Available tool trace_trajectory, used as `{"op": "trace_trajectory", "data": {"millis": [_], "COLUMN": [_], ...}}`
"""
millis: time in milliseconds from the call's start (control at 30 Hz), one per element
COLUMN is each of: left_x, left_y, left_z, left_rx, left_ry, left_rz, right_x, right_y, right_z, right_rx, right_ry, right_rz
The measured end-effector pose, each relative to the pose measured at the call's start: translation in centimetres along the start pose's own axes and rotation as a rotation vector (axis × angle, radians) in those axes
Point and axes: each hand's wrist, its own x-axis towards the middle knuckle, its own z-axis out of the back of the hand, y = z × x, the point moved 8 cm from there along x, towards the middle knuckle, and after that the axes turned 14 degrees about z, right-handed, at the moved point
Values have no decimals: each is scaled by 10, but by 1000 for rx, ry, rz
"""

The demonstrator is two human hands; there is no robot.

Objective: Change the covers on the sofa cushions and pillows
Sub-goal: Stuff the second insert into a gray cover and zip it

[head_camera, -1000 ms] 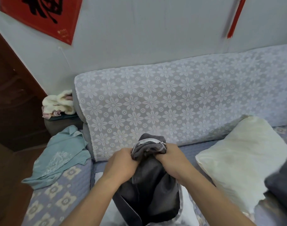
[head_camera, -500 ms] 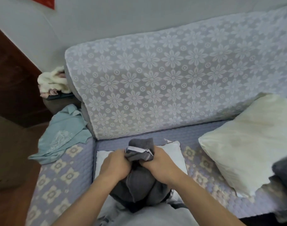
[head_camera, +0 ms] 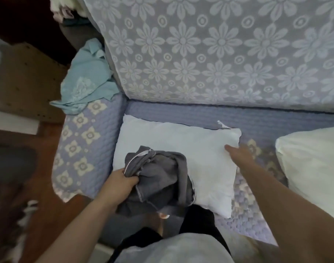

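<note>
Sofa seat (head_camera: 257, 118) in quilted lilac fills my view, its floral-lace backrest (head_camera: 219, 50) behind. Half a second ago both my hands bunched the grey cover; now only one does. A white pillow (head_camera: 181, 149) lies at the seat's left end, against the armrest. My left hand (head_camera: 118, 184) grips the bunched grey cover (head_camera: 160, 179) over the pillow's front edge. My right hand (head_camera: 240, 152) reaches forward, fingers straight, touching the pillow's right edge near its back corner.

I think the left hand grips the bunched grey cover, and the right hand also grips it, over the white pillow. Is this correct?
Not quite. In the head view only the left hand grips the grey cover. The right hand is off it, reaching with straight fingers over the white pillow.
</note>
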Motion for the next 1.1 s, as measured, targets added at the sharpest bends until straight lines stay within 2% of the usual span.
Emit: {"op": "trace_trajectory", "data": {"millis": [67,133,167,233,300,367,467,533,600,700,767,833,933,1000,1100], "left_x": [8,6,6,-4,-25,-47,-72,-88,-104,-121,-127,-131,-119,-96,-69], "left_y": [10,15,17,23,25,21,17,14,4,-27,-53,-78,-96,-96,-86], "left_z": [-11,-18,-18,-12,0,29,114,176,226,261,258,254,233,195,121], "left_rx": [-111,-205,-257,-372,-489,-601,-690,-743,-799,-841,-748,-582,-315,-263,-342], "left_ry": [31,87,100,143,217,264,155,69,36,45,66,-39,-126,-26,249], "left_rz": [86,159,184,260,331,352,262,161,54,-127,-268,-414,-547,-524,-375], "right_x": [51,52,41,16,-15,-47,-104,-156,-215,-282,-320,-350,-377,-380,-364], "right_y": [-49,-69,-64,-41,-1,60,171,250,314,362,370,366,359,343,293], "right_z": [-11,-25,-32,-42,-32,-14,10,40,61,61,57,59,62,48,-1], "right_rx": [80,216,314,426,319,178,21,12,-50,-423,-616,-700,-749,-873,-1025], "right_ry": [-36,10,43,77,-29,-125,-129,-177,-92,132,222,248,116,50,60], "right_rz": [-44,-155,-193,-153,0,228,562,820,1019,1149,1212,1245,1356,1418,1480]}}
